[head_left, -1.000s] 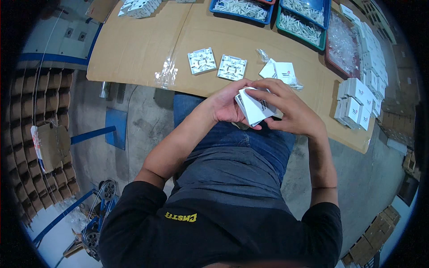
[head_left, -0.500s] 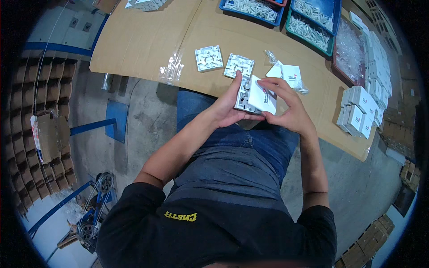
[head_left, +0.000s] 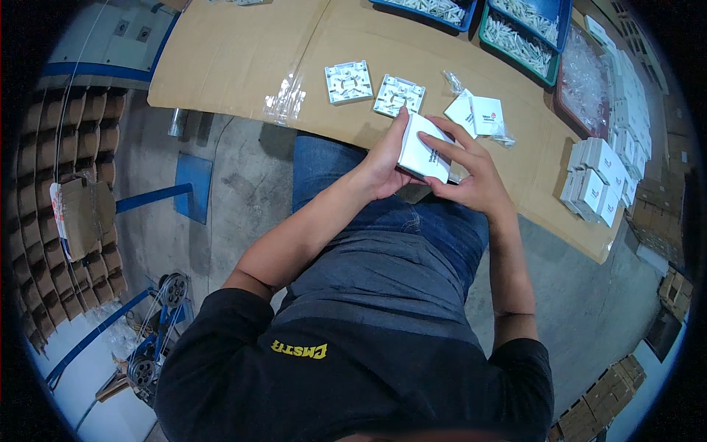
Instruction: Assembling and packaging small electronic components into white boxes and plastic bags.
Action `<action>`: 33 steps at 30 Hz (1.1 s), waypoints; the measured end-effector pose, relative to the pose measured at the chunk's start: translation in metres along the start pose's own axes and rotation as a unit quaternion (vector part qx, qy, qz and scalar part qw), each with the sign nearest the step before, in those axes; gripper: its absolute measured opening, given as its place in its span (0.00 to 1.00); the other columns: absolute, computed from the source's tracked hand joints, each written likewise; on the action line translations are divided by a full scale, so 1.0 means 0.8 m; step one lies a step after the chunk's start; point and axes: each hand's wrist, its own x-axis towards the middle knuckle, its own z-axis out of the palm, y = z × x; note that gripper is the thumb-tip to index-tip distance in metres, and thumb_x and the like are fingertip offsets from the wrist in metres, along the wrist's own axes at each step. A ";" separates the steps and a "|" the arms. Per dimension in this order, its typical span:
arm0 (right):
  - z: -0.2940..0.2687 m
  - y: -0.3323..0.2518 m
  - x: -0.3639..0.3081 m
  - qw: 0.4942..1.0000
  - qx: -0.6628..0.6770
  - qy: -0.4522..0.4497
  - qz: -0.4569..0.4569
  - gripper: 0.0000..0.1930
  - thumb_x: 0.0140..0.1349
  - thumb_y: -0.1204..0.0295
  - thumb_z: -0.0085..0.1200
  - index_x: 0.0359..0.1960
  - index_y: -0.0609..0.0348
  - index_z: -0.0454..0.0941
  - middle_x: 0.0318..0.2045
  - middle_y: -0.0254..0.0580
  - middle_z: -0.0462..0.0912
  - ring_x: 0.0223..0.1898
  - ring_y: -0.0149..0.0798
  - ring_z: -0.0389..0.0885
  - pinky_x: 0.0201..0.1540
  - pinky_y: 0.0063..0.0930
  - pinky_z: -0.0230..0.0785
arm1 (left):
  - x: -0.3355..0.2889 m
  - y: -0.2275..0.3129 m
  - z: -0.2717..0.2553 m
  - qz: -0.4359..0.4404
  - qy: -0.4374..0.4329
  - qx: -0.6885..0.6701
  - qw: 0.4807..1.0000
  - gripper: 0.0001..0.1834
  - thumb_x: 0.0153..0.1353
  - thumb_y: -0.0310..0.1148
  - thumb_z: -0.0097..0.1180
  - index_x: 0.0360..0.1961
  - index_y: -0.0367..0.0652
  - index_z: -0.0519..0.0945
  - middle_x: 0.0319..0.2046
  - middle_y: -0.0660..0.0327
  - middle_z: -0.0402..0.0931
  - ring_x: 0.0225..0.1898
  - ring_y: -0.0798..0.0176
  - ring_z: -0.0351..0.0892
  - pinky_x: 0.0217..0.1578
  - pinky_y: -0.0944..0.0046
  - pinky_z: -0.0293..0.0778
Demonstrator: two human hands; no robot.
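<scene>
Just off the table's near edge, my left hand (head_left: 383, 163) is closed around a white square module, its thumb along the left side. A flat white cover plate (head_left: 426, 152) with small dark print lies over it and hides most of the module. My right hand (head_left: 477, 177) grips the plate from the right, fingers across its face and thumb at the near edge. Beyond my hands, two white square modules with exposed grey-and-white insides lie on the table: one to the left (head_left: 348, 82), one closer (head_left: 399, 96). Right of them are loose white cover plates (head_left: 487, 115).
Crumpled clear plastic (head_left: 454, 82) touches the loose plates. Blue tray (head_left: 434, 13) and green tray (head_left: 517, 51) hold many small white parts. A dark red tray (head_left: 582, 81) holds clear plastic pieces. White boxy units (head_left: 593, 180) are stacked near the cardboard-covered table's (head_left: 243, 66) right edge.
The cover plate has come down over the module, hiding the inside that showed along its left side. My right fingers have moved further across the plate.
</scene>
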 end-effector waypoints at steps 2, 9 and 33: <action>0.002 -0.002 0.002 1.000 0.004 0.001 0.003 0.35 0.46 0.72 0.68 0.62 0.48 0.79 0.66 0.49 0.71 0.65 0.53 0.72 0.66 0.43 0.64 | -0.001 0.001 -0.001 0.002 0.001 0.005 1.000 0.42 0.71 0.69 0.22 0.70 0.48 0.62 0.57 0.53 0.75 0.55 0.54 0.80 0.47 0.54 0.83; 0.008 -0.001 0.000 1.000 0.015 0.007 0.018 0.36 0.47 0.73 0.69 0.64 0.43 0.78 0.65 0.48 0.71 0.65 0.51 0.71 0.66 0.41 0.64 | -0.003 0.003 -0.001 0.003 0.004 0.012 1.000 0.42 0.71 0.69 0.21 0.69 0.47 0.62 0.56 0.52 0.76 0.55 0.54 0.81 0.46 0.55 0.83; 0.017 0.000 -0.001 0.984 0.064 0.156 0.060 0.20 0.57 0.70 0.67 0.51 0.61 0.80 0.56 0.46 0.80 0.58 0.45 0.78 0.62 0.36 0.68 | -0.013 -0.004 -0.020 0.094 -0.052 0.238 0.965 0.21 0.74 0.36 0.50 0.64 0.40 0.68 0.50 0.60 0.78 0.49 0.67 0.80 0.44 0.62 0.83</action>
